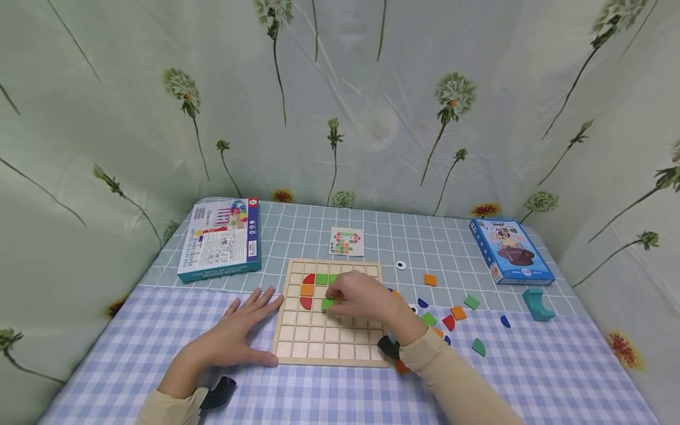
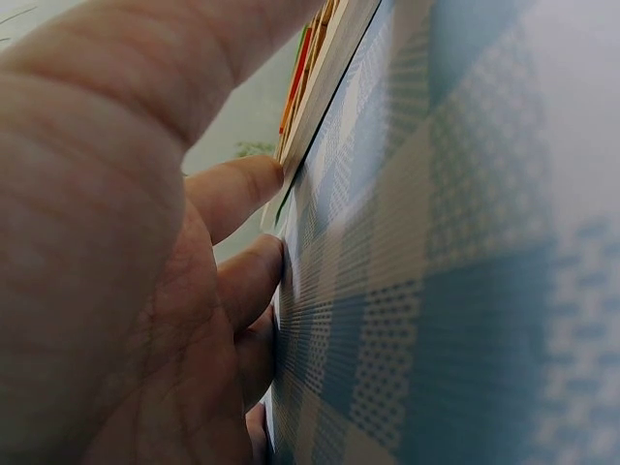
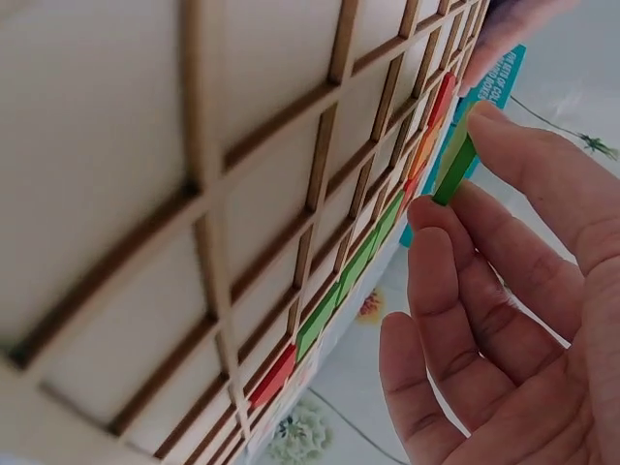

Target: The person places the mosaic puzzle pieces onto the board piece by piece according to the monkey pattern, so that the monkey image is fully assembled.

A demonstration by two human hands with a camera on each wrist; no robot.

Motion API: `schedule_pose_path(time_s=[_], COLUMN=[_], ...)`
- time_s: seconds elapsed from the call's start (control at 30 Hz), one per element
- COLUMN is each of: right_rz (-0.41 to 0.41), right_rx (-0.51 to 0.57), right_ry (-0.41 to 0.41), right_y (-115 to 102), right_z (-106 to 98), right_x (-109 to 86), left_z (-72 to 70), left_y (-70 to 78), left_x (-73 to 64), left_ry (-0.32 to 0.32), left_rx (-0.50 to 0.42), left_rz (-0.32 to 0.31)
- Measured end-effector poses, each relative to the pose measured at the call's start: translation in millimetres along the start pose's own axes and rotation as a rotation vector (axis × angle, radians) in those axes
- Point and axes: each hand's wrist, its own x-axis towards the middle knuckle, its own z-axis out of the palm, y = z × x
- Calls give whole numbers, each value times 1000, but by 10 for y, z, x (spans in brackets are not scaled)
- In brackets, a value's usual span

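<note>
My right hand (image 1: 361,295) pinches a green square tile (image 3: 455,167) between thumb and fingertips, over the wooden grid board (image 1: 332,352). On the board's left part lie a red quarter-round tile (image 1: 309,278), an orange square tile (image 1: 307,290) and another red tile (image 1: 306,303) in a column. Green squares (image 1: 321,279) run right from the top one; the right wrist view shows a red tile (image 3: 273,375) ending that row. My left hand (image 1: 234,333) lies spread at the board's left side, with fingertips (image 2: 260,179) and thumb at its edge.
A small pattern card (image 1: 347,241) lies behind the board. Loose tiles such as an orange square (image 1: 430,280) and a green quarter-round (image 1: 479,347) are scattered to the right. Boxes stand at back left (image 1: 220,241) and back right (image 1: 511,252), with a teal curved block (image 1: 538,305) nearby.
</note>
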Motion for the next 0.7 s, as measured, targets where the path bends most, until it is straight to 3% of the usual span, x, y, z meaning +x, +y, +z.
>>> schedule_pose_path(time_s=[0.7], right_rz=[-21], right_rx=[-26], right_ry=[-84], right_y=[-59], right_z=[32], right_x=[265], left_z=[9], left_y=[-28], left_x=[7], left_ry=[-7], left_rx=[2], left_rz=[-3])
